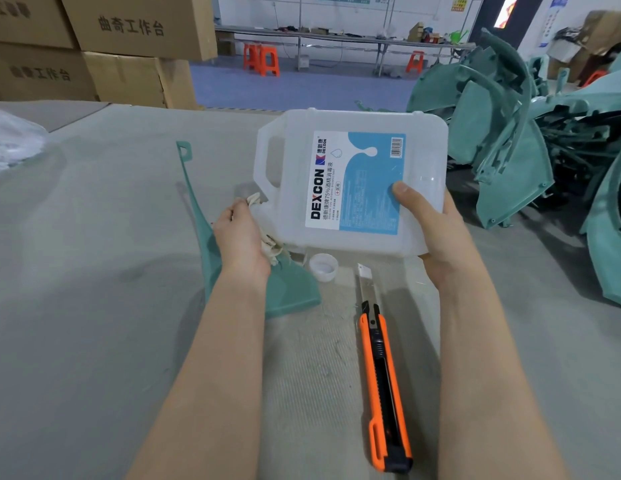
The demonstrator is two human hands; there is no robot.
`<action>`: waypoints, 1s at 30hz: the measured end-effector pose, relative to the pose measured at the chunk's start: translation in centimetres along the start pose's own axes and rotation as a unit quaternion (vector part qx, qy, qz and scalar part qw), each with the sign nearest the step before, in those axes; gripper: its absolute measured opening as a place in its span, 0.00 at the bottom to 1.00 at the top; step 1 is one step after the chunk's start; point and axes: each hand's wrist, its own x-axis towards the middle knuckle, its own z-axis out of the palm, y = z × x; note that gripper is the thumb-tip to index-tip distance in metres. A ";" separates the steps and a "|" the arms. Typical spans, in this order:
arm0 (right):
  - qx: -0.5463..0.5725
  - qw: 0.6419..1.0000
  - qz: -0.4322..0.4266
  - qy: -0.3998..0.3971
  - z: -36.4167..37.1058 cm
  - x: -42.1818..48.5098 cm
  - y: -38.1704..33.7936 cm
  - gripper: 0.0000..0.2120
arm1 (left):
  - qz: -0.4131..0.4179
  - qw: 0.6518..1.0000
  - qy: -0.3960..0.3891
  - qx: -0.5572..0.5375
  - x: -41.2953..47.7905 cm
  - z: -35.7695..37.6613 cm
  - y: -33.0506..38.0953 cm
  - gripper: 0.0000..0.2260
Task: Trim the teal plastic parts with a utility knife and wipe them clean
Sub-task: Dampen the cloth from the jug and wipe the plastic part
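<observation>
**Step in hand: wetting the cloth.** I judge the trimming of this piece to be finished and the wipe to be in preparation.

1. I hold the jug (350, 181) of alcohol disinfectant on its side above the table (94, 237). My right hand (437, 230) grasps its base end, thumb on the label and fingers underneath.
2. My left hand (241, 237) is clenched round the cloth (254, 198) and presses it to the neck of the jug. The mouth itself is hidden behind the cloth.
3. Tip slowly. The jug looks close to empty, so the liquid should arrive late and then all at once. Raise the base end only until the cloth darkens, then level the jug.
4. Hold the cloth sealed to the mouth so that nothing spills onto the table.
5. The cap (323, 267) lies open side up just beside the knife tip. Refit it before wiping, since the alcohol evaporates.

**Condition of the work**

- The pile of teal parts (510, 150) stands at the right edge of the table. They are curved shells with ribbed inner faces, and they lie tangled together.
- The teal part (291, 292) lies flat under my left wrist. It has a broad matte blade that narrows to a long thin stem with a small square loop at the far end. Pale shavings lie scattered near it.
- The utility knife (382, 375) rests between my forearms with its blade extended toward the cap. Retract the blade before reaching across it.
</observation>
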 end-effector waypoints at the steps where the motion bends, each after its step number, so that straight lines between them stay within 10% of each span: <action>1: -0.002 1.000 -0.002 0.001 0.0 0.0 -0.1 0.22 | 0.000 1.000 0.000 0.001 0.0 0.0 -0.1 0.11; 30: -0.034 0.999 -0.032 -0.007 0.3 -0.2 -1.0 0.24 | -0.036 0.999 -0.005 -0.009 0.1 0.0 -0.4 0.06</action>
